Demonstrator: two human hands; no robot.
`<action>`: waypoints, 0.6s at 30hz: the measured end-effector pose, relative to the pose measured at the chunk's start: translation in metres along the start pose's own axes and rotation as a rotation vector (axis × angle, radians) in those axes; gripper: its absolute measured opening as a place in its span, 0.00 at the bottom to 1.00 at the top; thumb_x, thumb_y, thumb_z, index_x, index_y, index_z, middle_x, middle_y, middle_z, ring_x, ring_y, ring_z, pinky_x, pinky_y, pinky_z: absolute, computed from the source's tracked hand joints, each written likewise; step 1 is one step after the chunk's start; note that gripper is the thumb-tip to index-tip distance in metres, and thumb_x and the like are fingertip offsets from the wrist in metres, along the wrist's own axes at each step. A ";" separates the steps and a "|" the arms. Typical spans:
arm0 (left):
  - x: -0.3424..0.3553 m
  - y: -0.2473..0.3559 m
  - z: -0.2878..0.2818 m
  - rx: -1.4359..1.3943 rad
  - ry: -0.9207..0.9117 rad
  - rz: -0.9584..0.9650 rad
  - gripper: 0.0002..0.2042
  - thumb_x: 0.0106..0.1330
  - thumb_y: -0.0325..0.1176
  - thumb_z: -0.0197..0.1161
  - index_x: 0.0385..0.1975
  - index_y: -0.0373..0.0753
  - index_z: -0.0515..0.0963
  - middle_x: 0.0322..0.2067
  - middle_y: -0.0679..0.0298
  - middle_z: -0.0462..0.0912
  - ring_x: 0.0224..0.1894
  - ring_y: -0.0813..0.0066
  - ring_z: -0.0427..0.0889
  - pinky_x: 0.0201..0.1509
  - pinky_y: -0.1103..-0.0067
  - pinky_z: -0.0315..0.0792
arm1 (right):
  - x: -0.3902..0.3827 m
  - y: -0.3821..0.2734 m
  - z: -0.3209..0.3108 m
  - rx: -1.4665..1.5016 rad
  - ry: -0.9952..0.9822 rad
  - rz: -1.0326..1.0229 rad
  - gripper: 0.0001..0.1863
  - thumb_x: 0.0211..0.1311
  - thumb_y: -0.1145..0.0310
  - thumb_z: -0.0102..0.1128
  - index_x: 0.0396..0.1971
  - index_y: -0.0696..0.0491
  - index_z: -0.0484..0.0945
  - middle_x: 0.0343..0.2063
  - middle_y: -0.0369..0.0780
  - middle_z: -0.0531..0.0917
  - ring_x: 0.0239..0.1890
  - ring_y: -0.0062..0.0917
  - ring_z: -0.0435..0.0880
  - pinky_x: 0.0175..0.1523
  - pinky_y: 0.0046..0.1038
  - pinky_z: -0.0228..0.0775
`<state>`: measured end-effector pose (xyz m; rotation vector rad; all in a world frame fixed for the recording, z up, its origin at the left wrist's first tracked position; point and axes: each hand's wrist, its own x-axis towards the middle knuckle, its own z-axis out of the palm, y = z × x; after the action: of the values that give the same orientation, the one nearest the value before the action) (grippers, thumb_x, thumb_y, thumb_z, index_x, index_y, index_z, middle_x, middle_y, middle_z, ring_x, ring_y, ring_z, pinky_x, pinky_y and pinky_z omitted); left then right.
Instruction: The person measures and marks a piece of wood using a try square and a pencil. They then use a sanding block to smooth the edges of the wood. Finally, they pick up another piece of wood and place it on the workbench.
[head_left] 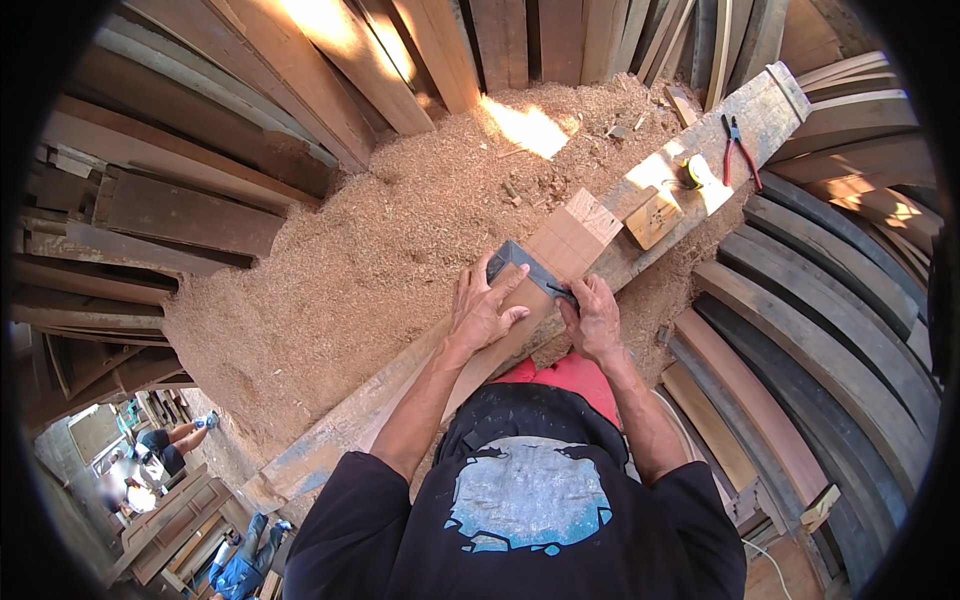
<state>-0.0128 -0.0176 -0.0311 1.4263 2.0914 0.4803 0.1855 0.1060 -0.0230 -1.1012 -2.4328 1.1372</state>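
Observation:
A squared wooden beam (567, 246) lies lengthwise along a worn plank bench in front of me. Thin lines cross the face near its far end. Against the beam sits a dark grey, straight-edged piece (527, 266), set across it. My left hand (485, 308) holds this piece to the wood, fingers over its left part and thumb apart on the beam. Beside its right end, my right hand (592, 318) is closed in a pinch on a thin dark tool (559, 291), its tip by the grey edge. The fingers partly hide the tool, so its kind is unclear.
On the plank bench (770, 110) beyond the beam lie a wood block (653, 218), a yellow tape measure (694, 172) and red-handled pliers (738, 150). Wood shavings (330, 290) cover the floor. Stacked boards (830, 290) flank both sides. Two people (240, 565) are at lower left.

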 end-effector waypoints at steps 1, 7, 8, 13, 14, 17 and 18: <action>0.000 0.001 -0.001 0.003 -0.001 -0.004 0.37 0.53 0.46 0.80 0.67 0.69 0.74 0.72 0.47 0.59 0.66 0.39 0.65 0.71 0.54 0.63 | 0.000 0.000 0.000 0.009 0.001 -0.003 0.14 0.55 0.76 0.70 0.43 0.57 0.83 0.33 0.46 0.79 0.40 0.42 0.79 0.47 0.40 0.72; 0.001 0.004 -0.003 0.028 0.010 -0.001 0.37 0.52 0.46 0.80 0.67 0.69 0.75 0.70 0.47 0.62 0.65 0.41 0.67 0.69 0.55 0.65 | -0.001 0.002 -0.001 0.040 0.036 -0.018 0.14 0.55 0.74 0.70 0.43 0.57 0.82 0.34 0.46 0.80 0.40 0.43 0.80 0.46 0.40 0.72; 0.001 0.004 -0.003 0.029 0.008 -0.006 0.37 0.52 0.46 0.80 0.66 0.69 0.75 0.70 0.47 0.62 0.65 0.41 0.67 0.69 0.55 0.65 | -0.002 0.007 -0.001 0.053 0.068 -0.037 0.14 0.55 0.74 0.70 0.42 0.57 0.82 0.33 0.46 0.79 0.39 0.42 0.80 0.45 0.40 0.72; 0.001 0.006 -0.005 0.006 -0.011 -0.034 0.36 0.52 0.46 0.81 0.65 0.67 0.77 0.70 0.46 0.62 0.65 0.41 0.67 0.70 0.56 0.65 | -0.006 0.016 -0.027 0.167 0.207 0.170 0.09 0.64 0.70 0.66 0.41 0.57 0.83 0.31 0.44 0.78 0.36 0.37 0.80 0.43 0.37 0.72; 0.001 0.006 -0.005 0.004 -0.019 -0.043 0.36 0.52 0.46 0.81 0.66 0.67 0.77 0.70 0.46 0.62 0.66 0.41 0.66 0.71 0.56 0.64 | -0.006 0.016 -0.034 0.186 0.244 0.186 0.09 0.66 0.69 0.65 0.41 0.57 0.84 0.30 0.44 0.78 0.35 0.36 0.79 0.42 0.36 0.72; 0.002 0.007 -0.005 0.002 -0.031 -0.054 0.36 0.52 0.46 0.81 0.66 0.67 0.77 0.71 0.45 0.62 0.66 0.41 0.66 0.72 0.57 0.64 | -0.003 0.012 -0.046 0.142 0.355 0.125 0.11 0.73 0.65 0.61 0.43 0.58 0.85 0.28 0.40 0.78 0.33 0.31 0.79 0.41 0.33 0.72; 0.002 0.007 -0.005 0.003 -0.032 -0.056 0.36 0.52 0.46 0.81 0.66 0.67 0.77 0.71 0.45 0.62 0.66 0.41 0.67 0.72 0.57 0.64 | -0.002 0.012 -0.050 0.105 0.353 0.113 0.12 0.74 0.65 0.60 0.43 0.58 0.85 0.29 0.40 0.79 0.33 0.30 0.80 0.40 0.33 0.73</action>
<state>-0.0118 -0.0135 -0.0236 1.3649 2.1012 0.4298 0.2177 0.1378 0.0018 -1.2953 -2.0427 0.9904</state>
